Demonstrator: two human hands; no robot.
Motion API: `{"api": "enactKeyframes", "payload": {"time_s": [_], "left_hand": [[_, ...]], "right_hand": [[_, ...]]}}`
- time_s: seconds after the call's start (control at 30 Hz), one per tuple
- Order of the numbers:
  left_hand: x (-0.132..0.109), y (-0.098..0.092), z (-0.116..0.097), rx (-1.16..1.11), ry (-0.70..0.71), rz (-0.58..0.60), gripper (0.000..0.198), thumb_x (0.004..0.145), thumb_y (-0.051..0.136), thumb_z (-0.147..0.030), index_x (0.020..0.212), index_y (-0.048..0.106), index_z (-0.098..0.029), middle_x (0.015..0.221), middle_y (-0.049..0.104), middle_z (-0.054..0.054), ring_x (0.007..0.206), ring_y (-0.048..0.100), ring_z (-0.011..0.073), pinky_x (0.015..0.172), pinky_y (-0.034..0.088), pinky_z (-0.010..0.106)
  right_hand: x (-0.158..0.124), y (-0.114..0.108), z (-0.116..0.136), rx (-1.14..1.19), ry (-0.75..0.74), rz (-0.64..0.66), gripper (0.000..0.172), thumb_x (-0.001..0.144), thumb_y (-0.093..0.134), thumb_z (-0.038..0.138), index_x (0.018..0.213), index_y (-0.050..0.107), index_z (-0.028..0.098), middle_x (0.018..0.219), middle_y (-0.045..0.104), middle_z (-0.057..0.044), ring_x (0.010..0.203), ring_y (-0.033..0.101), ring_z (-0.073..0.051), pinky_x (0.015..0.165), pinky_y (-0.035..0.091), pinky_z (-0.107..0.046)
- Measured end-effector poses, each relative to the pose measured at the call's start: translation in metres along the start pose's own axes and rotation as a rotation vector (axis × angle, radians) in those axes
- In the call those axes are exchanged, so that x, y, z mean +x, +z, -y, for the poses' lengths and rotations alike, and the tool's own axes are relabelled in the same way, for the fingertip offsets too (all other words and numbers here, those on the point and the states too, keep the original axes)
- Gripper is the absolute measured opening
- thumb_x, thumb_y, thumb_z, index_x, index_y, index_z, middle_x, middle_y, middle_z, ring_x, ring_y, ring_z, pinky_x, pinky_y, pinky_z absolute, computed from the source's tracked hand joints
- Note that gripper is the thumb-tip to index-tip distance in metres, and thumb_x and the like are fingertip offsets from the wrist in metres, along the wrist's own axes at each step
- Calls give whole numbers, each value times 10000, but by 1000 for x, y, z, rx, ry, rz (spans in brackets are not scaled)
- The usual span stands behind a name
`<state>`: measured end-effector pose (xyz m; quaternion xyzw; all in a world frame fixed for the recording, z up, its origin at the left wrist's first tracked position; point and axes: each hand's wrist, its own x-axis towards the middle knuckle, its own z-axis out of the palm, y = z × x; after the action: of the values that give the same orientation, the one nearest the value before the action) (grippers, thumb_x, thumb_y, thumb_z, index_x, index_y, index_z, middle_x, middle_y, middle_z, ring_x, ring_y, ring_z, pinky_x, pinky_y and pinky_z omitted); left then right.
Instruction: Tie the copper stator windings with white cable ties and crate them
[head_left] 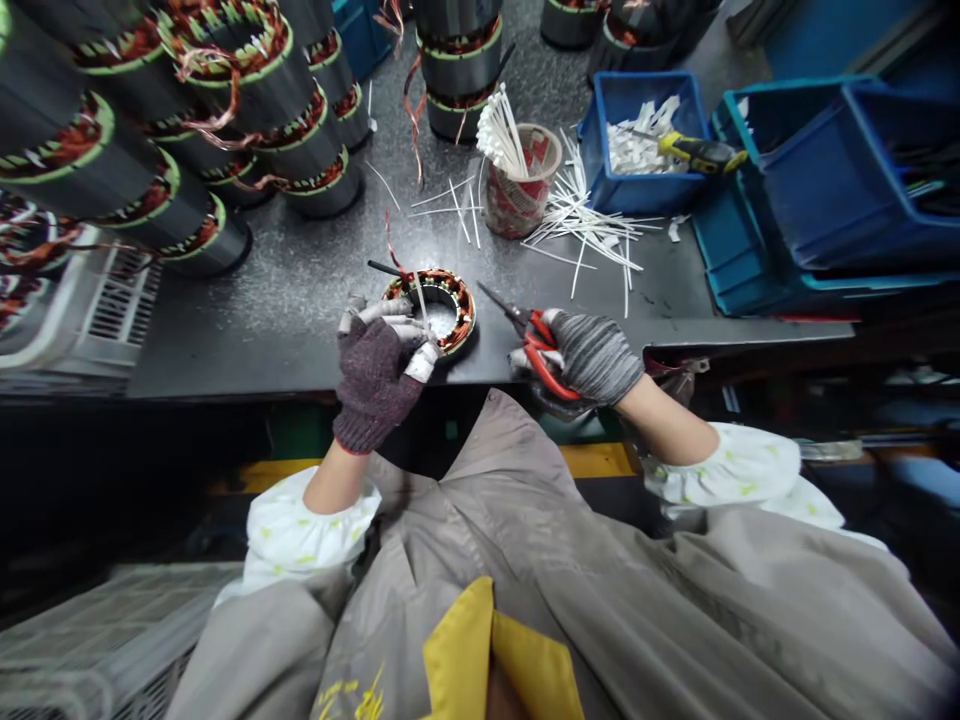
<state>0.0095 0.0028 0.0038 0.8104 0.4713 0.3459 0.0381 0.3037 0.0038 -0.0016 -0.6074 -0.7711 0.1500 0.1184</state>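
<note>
A motor stator [463, 322] with copper windings lies on the dark bench near its front edge. My left hand [379, 370], in a dark purple glove with white tape on the fingers, is closed on its left side. A white cable tie [421, 300] runs across the ring by my fingers, and a black sleeved lead sticks out at the upper left. My right hand [592, 358], in a grey striped glove, grips red-handled scissors [541, 352]. Their dark blades point up and left toward the stator, apart from it.
Stacked stators [300, 150] crowd the left and back. A cup of cable ties [523, 190] stands behind, beside loose white ties [581, 225]. A blue bin [646, 190] holds white pieces and a yellow-black tool [701, 152]. More blue bins [817, 230] stand right; a white crate [112, 300] is left.
</note>
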Motion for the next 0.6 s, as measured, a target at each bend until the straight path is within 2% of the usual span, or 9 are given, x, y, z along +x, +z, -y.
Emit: {"api": "enactKeyframes", "payload": {"time_s": [0.1,0.2,0.3,0.4,0.53,0.6], "left_hand": [[0,0,-1,-21,-8,3,123,968,603,-357,902,656,-268,967,771,25,1227,687,275,1261,343,556],[1,-2,0,-31,-50,46,166,968,582,-388,893,661,-263,954,769,35,1222,682,277,1216,399,537],[2,-2,2,-73,-47,45,175,970,592,-399,888,663,-261,941,767,37,1207,684,273,1163,455,512],[1,1,5,-169,-48,-20,174,1008,586,-385,938,678,-254,989,767,42,1189,693,255,1143,491,487],[-3,8,8,-275,-155,-117,267,1070,527,-452,1031,690,-244,1153,748,61,1198,689,228,1118,527,440],[-5,11,9,-289,-188,-132,313,1080,511,-500,1041,691,-248,1173,740,59,1209,683,227,1129,525,438]], "right_hand": [[10,-7,9,-85,45,-12,615,886,685,727,1090,705,147,952,769,-167,822,714,-299,720,521,-362],[29,-14,27,-213,63,78,645,917,661,684,1222,664,116,1146,758,-217,988,730,-344,826,550,-393],[38,-24,36,-287,91,192,576,989,582,611,1262,638,107,1135,760,-215,1001,742,-353,831,548,-395],[27,-34,32,-307,115,215,542,1002,570,565,1272,635,100,1108,767,-208,972,749,-347,818,553,-395],[1,-44,31,-263,-78,155,609,955,636,536,1340,639,65,1264,731,-247,1092,716,-346,940,555,-423],[-3,-47,39,-293,-164,196,634,927,662,529,1331,649,40,1276,719,-269,1112,700,-356,978,544,-446]]}}
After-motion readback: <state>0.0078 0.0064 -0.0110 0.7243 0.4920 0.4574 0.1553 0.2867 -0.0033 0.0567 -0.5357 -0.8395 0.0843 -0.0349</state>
